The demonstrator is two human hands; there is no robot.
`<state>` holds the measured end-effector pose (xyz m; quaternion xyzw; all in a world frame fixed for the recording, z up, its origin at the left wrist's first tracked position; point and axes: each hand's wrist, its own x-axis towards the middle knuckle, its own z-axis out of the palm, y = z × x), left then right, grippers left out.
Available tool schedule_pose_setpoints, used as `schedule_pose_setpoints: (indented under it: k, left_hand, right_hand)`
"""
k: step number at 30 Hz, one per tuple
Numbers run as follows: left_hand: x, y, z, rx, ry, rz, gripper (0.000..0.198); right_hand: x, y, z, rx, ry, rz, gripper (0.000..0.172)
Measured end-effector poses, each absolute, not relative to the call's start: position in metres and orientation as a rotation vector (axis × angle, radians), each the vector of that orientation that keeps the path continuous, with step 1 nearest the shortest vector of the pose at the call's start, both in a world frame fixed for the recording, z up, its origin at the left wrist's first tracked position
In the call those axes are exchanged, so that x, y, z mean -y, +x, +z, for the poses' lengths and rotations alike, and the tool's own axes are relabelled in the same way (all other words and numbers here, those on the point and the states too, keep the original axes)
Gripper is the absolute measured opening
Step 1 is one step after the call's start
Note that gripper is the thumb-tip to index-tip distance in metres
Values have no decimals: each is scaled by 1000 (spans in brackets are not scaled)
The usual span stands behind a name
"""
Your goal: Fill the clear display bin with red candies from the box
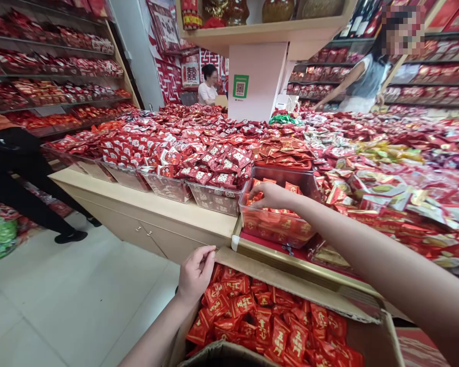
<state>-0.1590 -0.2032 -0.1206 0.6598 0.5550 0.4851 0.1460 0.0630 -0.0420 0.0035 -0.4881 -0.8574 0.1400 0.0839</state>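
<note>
Counter (145,201): pale, piled with red goods (137,148), clear tubs (166,188) lined along its near edge.
Shelves (123,66): at left, loaded with more red goods.
Pillar (260,66): white, mid-counter, bearing a green QR sign (240,86).
People: a person in black trousers (19,158) at far left; a person in a pale vest (367,81) at right, one arm reaching down toward the counter; a person in white (207,94) behind the pile.
Box (390,339): cardboard, open, just below the counter's edge.
Bin (277,224): clear, beyond the box, part filled.
Flap (290,283): on the box's counter side, raised.
Right hand (265,196): inside the bin, fingers bent down at the contents; whether it grasps any, cannot tell.
Left hand (197,272): thumb and fingers pinching the flap's left corner.
Packets (279,336): red with gold print, heaped in the box; similar red ones lie in the bin, under the right hand.
</note>
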Motion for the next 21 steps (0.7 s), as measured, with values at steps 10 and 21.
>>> schedule_pose_setpoints:
  k: [10,21]
  left_hand:
    - [203,-158,-120,-1627,1917,1367,18]
    - [204,-156,-120,-1605,1884,1395,18]
  right_hand:
    - [40,57,-7,2580,-1456,267,26]
    - [151,76,39,2239,-1260,374,16]
